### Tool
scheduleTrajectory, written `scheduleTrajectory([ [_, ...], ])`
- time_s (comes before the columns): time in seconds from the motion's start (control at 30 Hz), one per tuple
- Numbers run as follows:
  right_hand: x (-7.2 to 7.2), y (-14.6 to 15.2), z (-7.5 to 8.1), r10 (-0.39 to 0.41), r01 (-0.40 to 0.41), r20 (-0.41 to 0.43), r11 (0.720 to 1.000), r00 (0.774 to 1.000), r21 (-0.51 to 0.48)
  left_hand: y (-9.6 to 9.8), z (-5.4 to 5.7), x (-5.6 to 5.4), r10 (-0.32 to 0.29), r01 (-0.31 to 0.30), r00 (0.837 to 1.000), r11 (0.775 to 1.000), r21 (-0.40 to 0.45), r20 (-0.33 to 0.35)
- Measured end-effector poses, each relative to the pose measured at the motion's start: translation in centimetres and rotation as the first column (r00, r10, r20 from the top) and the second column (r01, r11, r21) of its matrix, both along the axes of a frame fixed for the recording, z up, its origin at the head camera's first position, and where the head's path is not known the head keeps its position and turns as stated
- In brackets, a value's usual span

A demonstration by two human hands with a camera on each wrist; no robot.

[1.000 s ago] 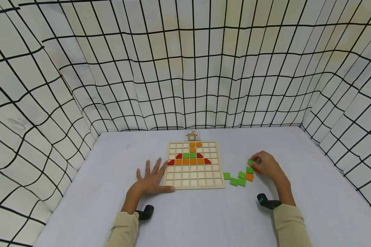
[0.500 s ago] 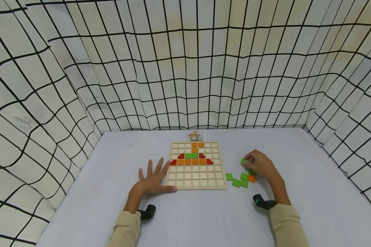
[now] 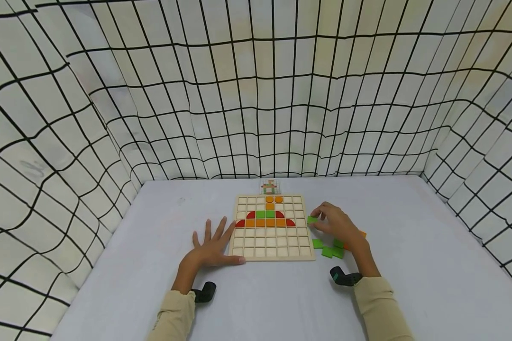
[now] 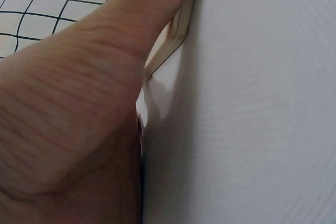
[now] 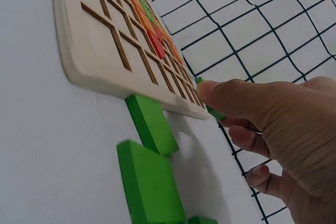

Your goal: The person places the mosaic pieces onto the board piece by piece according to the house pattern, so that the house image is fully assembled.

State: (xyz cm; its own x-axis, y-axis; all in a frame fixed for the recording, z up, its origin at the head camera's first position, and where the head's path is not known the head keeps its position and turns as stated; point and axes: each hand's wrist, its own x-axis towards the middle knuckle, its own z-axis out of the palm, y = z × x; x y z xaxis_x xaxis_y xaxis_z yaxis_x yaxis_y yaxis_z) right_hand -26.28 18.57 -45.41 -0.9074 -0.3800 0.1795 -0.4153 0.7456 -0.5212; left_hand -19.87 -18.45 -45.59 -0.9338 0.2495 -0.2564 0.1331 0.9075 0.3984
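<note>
A wooden grid board (image 3: 271,242) lies on the table with red, orange and green tiles set in its upper rows. My left hand (image 3: 212,249) rests spread at the board's left side, thumb along the front corner. In the left wrist view the thumb (image 4: 105,40) lies by the board's edge. A green square tile (image 3: 311,219) is pinched between thumb and fingers of my right hand (image 3: 333,221), beside the board's right edge. The right wrist view shows the held green tile (image 5: 215,113) mostly covered by the thumb.
Several loose green tiles (image 3: 327,252) lie right of the board, one close against its edge. An orange tile (image 3: 363,234) shows partly behind the right wrist. A small pattern card (image 3: 270,187) lies behind the board. Black-lined netting (image 3: 281,118) encloses the table's back and sides.
My right hand has picked up the green tile at the far end of the loose pieces and carried it left to the board's right edge. The left hand stays on the board.
</note>
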Motion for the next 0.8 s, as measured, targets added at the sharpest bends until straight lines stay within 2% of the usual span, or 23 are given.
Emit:
scheduleTrajectory([
  [0.17, -0.1, -2.2, 0.6, 0.045, -0.045, 0.000, 0.999, 0.999, -0.018, 0.0, 0.1, -0.1, 0.005, -0.005, 1.000, 1.000, 0.003, -0.003],
  [0.33, 0.1, -4.1, 0.4, 0.096, -0.096, 0.023, 0.995, 0.995, -0.022, 0.1, 0.3, 0.1, 0.002, -0.002, 1.000, 1.000, 0.012, -0.005],
  [0.47, 0.2, -5.5, 0.2, 0.139, -0.139, 0.002, 0.990, 0.990, -0.025, 0.1, 0.3, 0.2, -0.002, 0.002, 1.000, 1.000, 0.002, -0.006],
  [0.8, 0.4, -10.0, 0.5, 0.180, -0.180, -0.007, 0.983, 0.984, 0.036, 0.0, 0.2, 0.2, -0.006, 0.006, 1.000, 1.000, -0.010, -0.003],
])
